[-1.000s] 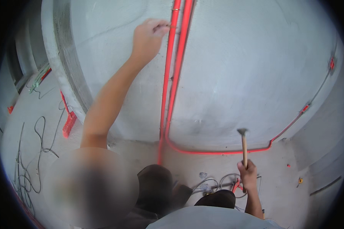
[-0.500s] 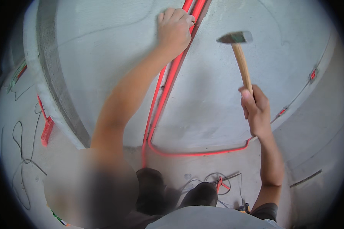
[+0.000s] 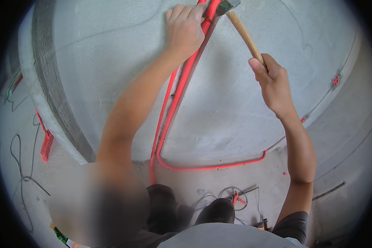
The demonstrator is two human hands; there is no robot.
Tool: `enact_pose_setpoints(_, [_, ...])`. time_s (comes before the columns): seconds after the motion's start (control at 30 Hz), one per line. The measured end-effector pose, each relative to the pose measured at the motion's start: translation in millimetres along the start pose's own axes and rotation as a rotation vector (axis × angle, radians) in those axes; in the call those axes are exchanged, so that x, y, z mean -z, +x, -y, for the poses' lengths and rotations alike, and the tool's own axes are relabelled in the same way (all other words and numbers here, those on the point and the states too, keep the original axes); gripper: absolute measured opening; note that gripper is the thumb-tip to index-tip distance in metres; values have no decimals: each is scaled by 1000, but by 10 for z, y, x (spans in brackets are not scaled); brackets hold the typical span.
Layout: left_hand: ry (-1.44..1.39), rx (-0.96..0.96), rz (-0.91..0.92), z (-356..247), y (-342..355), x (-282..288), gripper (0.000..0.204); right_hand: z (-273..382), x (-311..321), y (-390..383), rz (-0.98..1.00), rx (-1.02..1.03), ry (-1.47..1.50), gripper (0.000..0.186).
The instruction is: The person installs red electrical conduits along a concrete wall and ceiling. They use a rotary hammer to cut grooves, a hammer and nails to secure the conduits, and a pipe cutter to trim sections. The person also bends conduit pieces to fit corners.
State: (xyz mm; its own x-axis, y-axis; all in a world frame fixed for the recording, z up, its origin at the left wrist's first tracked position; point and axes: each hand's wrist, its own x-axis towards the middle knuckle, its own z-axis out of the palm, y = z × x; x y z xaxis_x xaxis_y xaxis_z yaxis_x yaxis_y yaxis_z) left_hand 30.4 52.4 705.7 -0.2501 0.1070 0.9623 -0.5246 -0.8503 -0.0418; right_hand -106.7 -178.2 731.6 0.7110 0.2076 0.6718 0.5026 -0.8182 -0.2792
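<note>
My right hand [image 3: 273, 84] is wrapped round the wooden handle of a hammer [image 3: 244, 35]. The hammer's dark metal head is right beside the red conduit pipe [image 3: 189, 66] near the top of the view. On the pipe's other side, my left hand [image 3: 186, 31] lies against the grey wall with its fingers closed at the pipe. A small dark, thin piece shows across the pipe by those fingertips; its kind and what the fingers pinch cannot be made out. A thinner red pipe [image 3: 163, 111] runs down the wall next to the thicker one.
One red pipe bends along the wall's foot to the right. A red brush [image 3: 46, 145] and a dark cable [image 3: 27, 177] lie on the floor at left. Red-handled pliers [image 3: 238, 199] and coiled wire are by my feet. Small red boxes [image 3: 336, 79] sit in the wall at right.
My right hand has swung the hammer up and to the left, bringing its head to the pipe beside my left hand. The left hand stays at the pipe, shifted slightly in view.
</note>
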Motion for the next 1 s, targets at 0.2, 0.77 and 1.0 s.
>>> enact_pose_setpoints(0.2, [-146,131,-2,-87,80,44,52,67,-10,62,15,158,-95,40])
enact_pose_setpoints(0.77, [-126,168,34,-40,80,-18,57,185,75,158,-29,303,-281,38])
enact_pose_setpoints(1.0, [-50,81,-30,-12,82,-34,60,236,88,155,-77,299,-262,40])
